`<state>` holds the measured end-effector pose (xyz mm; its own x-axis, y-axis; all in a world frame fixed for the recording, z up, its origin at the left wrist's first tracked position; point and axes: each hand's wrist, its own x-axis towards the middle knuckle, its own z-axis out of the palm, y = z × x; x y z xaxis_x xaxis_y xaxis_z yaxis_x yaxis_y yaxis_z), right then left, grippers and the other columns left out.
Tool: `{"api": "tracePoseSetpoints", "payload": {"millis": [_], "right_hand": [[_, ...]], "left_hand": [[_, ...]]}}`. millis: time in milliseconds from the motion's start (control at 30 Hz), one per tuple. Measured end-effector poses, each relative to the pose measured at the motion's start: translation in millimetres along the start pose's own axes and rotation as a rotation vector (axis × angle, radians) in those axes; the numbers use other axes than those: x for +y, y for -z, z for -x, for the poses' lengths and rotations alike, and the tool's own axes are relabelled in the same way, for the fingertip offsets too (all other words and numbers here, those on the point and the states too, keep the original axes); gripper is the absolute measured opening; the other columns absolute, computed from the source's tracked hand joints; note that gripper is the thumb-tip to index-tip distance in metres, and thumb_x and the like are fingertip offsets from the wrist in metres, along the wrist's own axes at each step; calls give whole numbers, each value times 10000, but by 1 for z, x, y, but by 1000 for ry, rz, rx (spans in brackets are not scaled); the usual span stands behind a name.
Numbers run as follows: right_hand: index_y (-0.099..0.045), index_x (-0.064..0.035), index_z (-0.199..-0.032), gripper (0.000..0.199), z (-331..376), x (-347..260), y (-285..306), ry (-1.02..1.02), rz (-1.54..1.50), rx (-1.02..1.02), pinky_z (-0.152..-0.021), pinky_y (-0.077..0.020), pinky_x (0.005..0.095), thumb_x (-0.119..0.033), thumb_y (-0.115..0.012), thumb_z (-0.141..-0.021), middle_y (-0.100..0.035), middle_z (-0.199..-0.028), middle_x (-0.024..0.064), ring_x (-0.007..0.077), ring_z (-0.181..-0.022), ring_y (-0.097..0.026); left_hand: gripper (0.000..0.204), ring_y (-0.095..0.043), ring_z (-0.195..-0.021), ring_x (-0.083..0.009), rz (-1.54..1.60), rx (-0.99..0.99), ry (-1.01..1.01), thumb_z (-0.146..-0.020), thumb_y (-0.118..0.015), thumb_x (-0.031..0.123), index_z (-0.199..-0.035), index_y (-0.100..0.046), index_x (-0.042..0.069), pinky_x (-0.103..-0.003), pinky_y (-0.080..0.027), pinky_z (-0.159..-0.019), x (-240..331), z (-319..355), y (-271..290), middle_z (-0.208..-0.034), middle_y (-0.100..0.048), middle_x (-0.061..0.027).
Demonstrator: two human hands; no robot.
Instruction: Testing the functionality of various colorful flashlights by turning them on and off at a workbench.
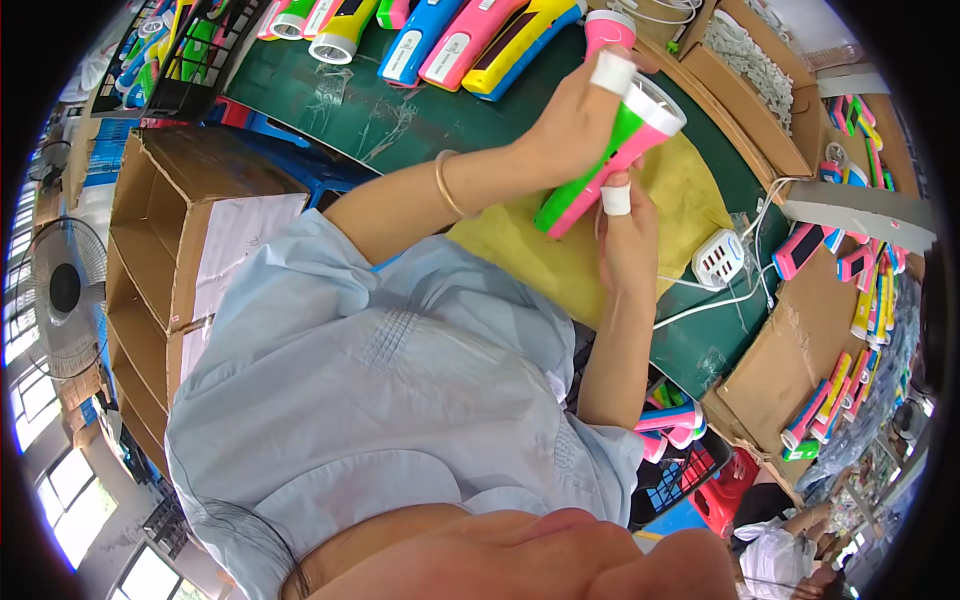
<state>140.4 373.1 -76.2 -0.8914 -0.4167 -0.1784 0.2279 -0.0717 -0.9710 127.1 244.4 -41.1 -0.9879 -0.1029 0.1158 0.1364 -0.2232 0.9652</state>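
My left hand (572, 125), with a thin bangle on the wrist and white tape on one finger, grips the upper part of a green and pink flashlight (590, 185) just below its white-rimmed head. My right hand (628, 248), with a taped fingertip too, holds the lower body of the same flashlight from the right. The flashlight is tilted, head up and to the right, above a yellow cloth (690, 190) spread on the green table (430, 120). A pink flashlight (608, 28) stands just beyond my left hand.
Several coloured flashlights (470, 40) lie in a row at the table's far edge. A white power strip (718, 258) with cables sits right of the cloth. Cardboard boxes (790, 370) of flashlights stand at right, an open carton (150, 230) and a fan (60, 290) at left.
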Motion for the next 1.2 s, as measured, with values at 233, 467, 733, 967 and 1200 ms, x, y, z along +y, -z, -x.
{"api": "tracePoseSetpoints", "payload": {"millis": [233,467,733,967,1200], "right_hand": [[-411,55,-1170,452,19,-11,-22,563,906,404,-765,-416,385,-215,-572,-845,-490,-1036,233,329,-887,-511],[-437,75,-1200,489,19,-2,6,111,135,81,-913,-357,299,-300,-509,-894,-545,-1112,128,176,-1019,-505],[-438,49,-1198,512,10,-7,-3,-33,-112,11,-910,-358,290,-356,-503,-892,-545,-1085,80,148,-996,-492],[-475,46,-1099,414,44,-27,98,521,-370,624,-752,-449,306,-303,-506,-879,-558,-951,140,200,-863,-537],[-429,66,-1219,412,73,-33,122,469,141,1046,-520,-375,177,-147,-479,-870,-569,-947,108,105,-697,-520]], "left_hand": [[591,-558,-933,-192,477,139,168,-919,-218,525,-1148,-438,27,-332,-460,-835,-2,9,-9,-1013,-567,-104],[712,-535,-548,-210,525,61,337,-887,-151,591,-945,-526,-11,-333,-470,-514,3,4,-7,-716,-574,-148],[593,-525,-520,-185,299,228,192,-920,-201,486,-915,-531,-7,-306,-450,-469,-8,-6,-11,-711,-574,-114],[444,-617,-771,-195,-440,-84,-59,-810,-544,400,-1066,-545,37,-319,-495,-670,28,-78,25,-890,-606,-147],[386,-587,-842,-344,-1577,216,-237,-758,-567,230,-1044,-499,-21,-413,-482,-726,-16,-271,251,-976,-568,-218]]}}
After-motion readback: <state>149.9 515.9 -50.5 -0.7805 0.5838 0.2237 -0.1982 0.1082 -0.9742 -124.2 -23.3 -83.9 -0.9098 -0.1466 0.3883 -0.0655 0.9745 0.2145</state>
